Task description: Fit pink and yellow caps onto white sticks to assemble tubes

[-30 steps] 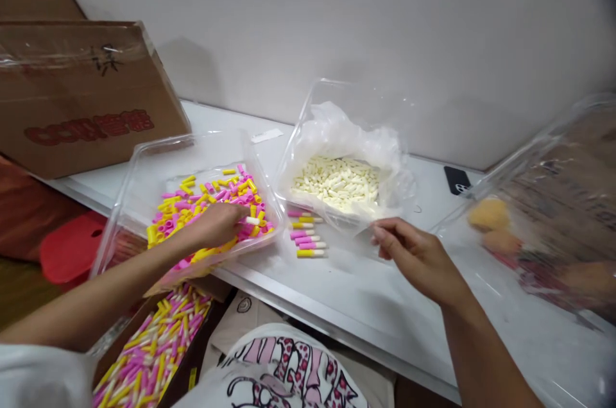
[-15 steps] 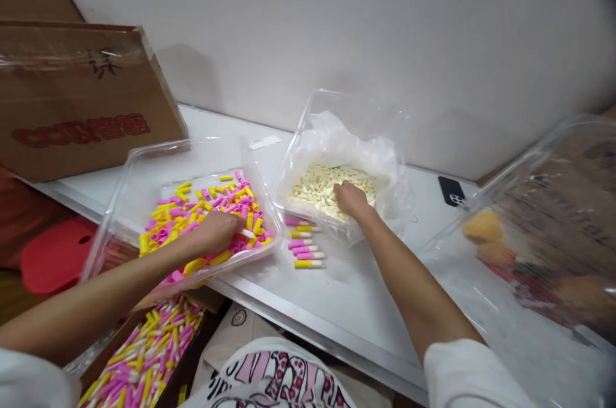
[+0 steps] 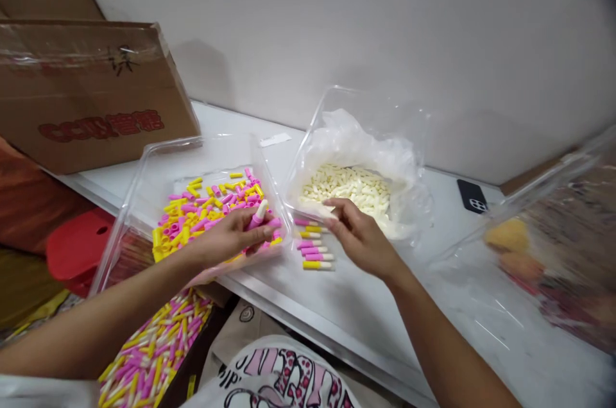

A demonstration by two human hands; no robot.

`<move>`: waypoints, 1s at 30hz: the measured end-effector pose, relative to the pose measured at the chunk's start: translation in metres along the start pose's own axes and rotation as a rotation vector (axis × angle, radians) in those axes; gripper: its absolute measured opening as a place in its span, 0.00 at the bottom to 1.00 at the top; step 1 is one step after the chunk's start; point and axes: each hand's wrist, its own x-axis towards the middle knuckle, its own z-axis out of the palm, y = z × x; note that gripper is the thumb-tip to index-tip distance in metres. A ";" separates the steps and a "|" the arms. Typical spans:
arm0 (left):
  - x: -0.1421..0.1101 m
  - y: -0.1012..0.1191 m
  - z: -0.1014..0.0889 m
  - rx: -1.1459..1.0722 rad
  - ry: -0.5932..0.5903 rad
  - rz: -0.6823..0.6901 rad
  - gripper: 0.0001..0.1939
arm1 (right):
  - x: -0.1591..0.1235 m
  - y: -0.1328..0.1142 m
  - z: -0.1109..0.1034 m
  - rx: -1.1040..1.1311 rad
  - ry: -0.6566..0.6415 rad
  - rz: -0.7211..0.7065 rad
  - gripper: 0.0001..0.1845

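Observation:
My left hand (image 3: 243, 231), over the front right corner of a clear plastic bin (image 3: 118, 219), is closed on a pink tube (image 3: 255, 222) with a cream-white piece (image 3: 262, 208) sticking out of its top. Pink and yellow tubes (image 3: 199, 215) lie loose in that bin. My right hand (image 3: 359, 235) is at the front of a second clear bin (image 3: 317, 119), its thumb and forefinger pinched on what looks like a cream-white piece (image 3: 329, 212). Behind it, many such white pellets (image 3: 346, 182) fill a plastic bag (image 3: 380, 148). Several two-part sticks (image 3: 315, 254) lie in a row between the bins.
Below the table edge stands a box of two-part sticks (image 3: 154, 350). A large cardboard carton (image 3: 101, 93) is at the left, above a red stool (image 3: 79, 244). To the right lie a black phone (image 3: 471, 195) and a clear plastic container (image 3: 543, 203).
My right hand has come out of the white pellets to the front of their bin. My left hand has lifted from the tubes and moved right, with the pink tube now upright.

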 end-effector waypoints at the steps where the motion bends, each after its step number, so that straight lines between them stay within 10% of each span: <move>1: -0.001 0.000 0.009 -0.081 -0.006 0.003 0.14 | -0.008 -0.010 0.002 0.093 -0.005 0.008 0.14; 9: 0.002 -0.006 0.059 -0.228 -0.094 0.040 0.16 | -0.035 -0.027 0.002 0.170 -0.039 -0.074 0.09; 21: 0.004 -0.012 0.068 -0.488 -0.140 0.024 0.21 | -0.054 -0.029 0.002 0.065 0.061 -0.066 0.08; 30: -0.002 -0.009 0.071 -0.226 -0.117 0.073 0.16 | -0.052 -0.029 0.006 0.153 0.027 -0.010 0.10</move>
